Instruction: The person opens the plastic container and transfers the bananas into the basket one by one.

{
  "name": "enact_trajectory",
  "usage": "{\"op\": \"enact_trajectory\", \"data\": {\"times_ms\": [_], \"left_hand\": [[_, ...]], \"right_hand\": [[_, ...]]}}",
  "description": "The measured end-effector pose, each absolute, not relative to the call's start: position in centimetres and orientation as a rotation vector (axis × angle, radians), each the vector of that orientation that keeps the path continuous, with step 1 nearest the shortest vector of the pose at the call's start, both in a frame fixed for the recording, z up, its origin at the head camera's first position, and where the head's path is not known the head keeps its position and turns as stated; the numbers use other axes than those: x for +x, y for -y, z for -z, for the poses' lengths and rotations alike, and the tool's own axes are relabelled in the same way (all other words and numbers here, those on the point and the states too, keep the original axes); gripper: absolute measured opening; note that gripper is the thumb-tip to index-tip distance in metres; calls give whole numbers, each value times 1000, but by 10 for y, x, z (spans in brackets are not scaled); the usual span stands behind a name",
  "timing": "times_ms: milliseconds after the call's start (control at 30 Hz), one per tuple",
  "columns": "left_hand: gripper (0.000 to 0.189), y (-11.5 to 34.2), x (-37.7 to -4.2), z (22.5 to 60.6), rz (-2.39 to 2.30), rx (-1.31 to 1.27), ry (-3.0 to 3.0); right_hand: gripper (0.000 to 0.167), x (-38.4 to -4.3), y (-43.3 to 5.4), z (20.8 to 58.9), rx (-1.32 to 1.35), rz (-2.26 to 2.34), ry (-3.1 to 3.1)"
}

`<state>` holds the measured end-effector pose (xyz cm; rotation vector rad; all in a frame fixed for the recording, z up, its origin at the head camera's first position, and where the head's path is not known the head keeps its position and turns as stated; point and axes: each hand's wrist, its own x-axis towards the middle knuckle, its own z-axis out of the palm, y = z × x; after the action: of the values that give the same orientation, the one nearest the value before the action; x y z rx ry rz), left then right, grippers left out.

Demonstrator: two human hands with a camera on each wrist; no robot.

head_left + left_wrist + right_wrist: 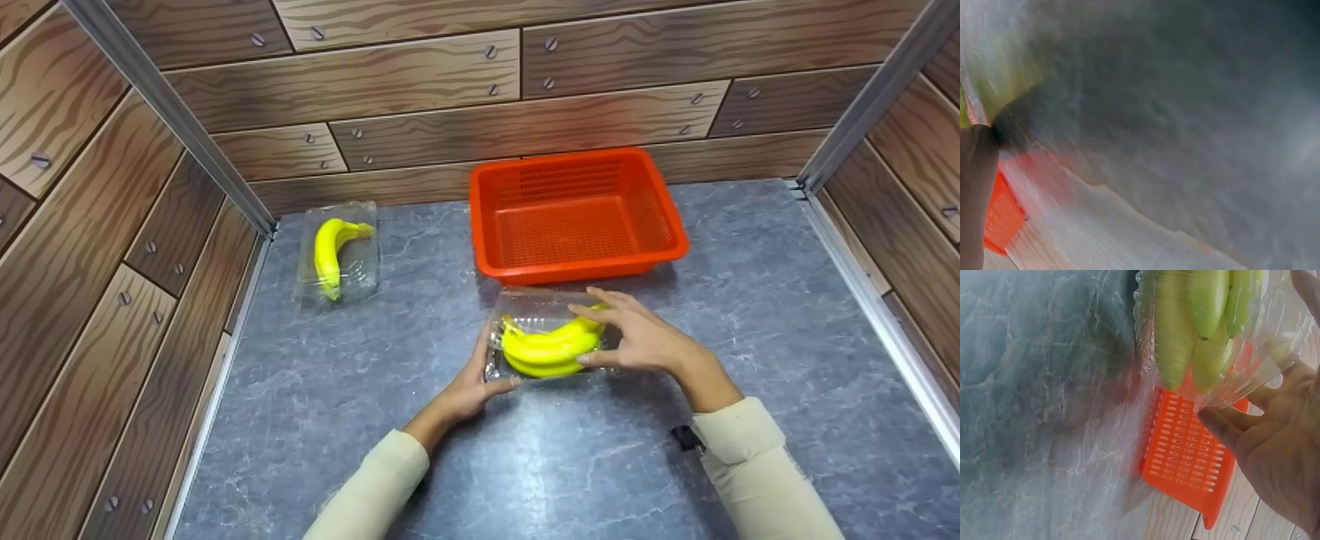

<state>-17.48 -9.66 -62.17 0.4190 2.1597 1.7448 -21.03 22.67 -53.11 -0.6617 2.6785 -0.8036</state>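
Observation:
A clear plastic clamshell container (529, 304) with a bunch of yellow bananas (551, 351) in it is held near the middle of the table. My left hand (466, 388) grips its left end, thumb in front, the other fingers mostly hidden behind. At the right end, my right hand (643, 336) holds the container with thumb and fingers spread around its edge. In the right wrist view, fingertips of the right hand (1280, 444) touch the clear plastic (1148, 337) beside the bananas (1207, 304). I cannot tell whether the lid is fully closed.
Just behind the held container stands a red perforated plastic basket (570, 268) with nothing visible inside. Another clear container (364, 266) holding a single banana (327, 253) lies at the back left. Wood-patterned walls (420, 82) enclose the grey marbled table (315, 390).

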Motion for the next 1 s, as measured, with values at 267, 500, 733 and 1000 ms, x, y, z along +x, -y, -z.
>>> {"op": "enact_trajectory", "data": {"times_ms": [267, 500, 733, 1000], "left_hand": [[119, 98, -174, 619, -1725, 377, -2183], [119, 94, -173, 621, -1731, 366, -2177], [120, 91, -171, 622, -1770, 382, -2137], [123, 94, -171, 621, -1771, 383, -2139]], "right_hand": [[84, -209, -228, 525, -676, 835, -2657], [86, -208, -229, 519, -691, 838, -2666], [83, -204, -237, 508, -605, 892, -2726], [63, -203, -238, 503, -617, 1100, -2878]]}}
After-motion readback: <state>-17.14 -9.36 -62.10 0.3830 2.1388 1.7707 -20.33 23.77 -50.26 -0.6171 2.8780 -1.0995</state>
